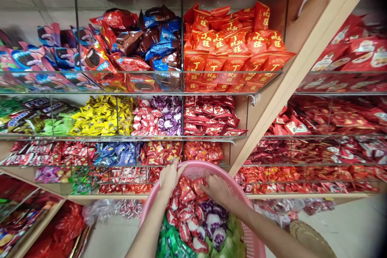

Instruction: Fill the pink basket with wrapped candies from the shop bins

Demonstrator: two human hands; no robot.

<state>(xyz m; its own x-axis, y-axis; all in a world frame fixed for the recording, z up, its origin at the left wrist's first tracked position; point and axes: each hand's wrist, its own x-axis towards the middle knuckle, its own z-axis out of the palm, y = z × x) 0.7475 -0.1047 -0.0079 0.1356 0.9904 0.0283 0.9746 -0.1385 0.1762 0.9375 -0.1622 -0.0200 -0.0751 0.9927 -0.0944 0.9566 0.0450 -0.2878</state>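
A pink plastic basket (240, 187) full of wrapped candies is in front of me, low in the middle of the view. My left hand (169, 177) grips its far-left rim, fingers over the edge. Inside the basket, my right hand (218, 189) has its fingers curled on a red candy packet (198, 188) near the far side; its fingertips are slightly blurred. Beside it lie more red packets (185, 188). Nearer to me are red-and-white twist-wrapped candies (189, 221), purple-and-white ones (216, 225), green-wrapped candies (175, 240) and pale green packets (232, 240).
Glass-fronted shelves (211, 139) of sorted sweets rise just beyond the basket. Red packets (204, 152) fill the bin behind its rim. A slanting wooden upright (290, 76) divides the shelves. Clear bags (102, 209), a red bag (71, 221) and a woven basket (308, 236) are below.
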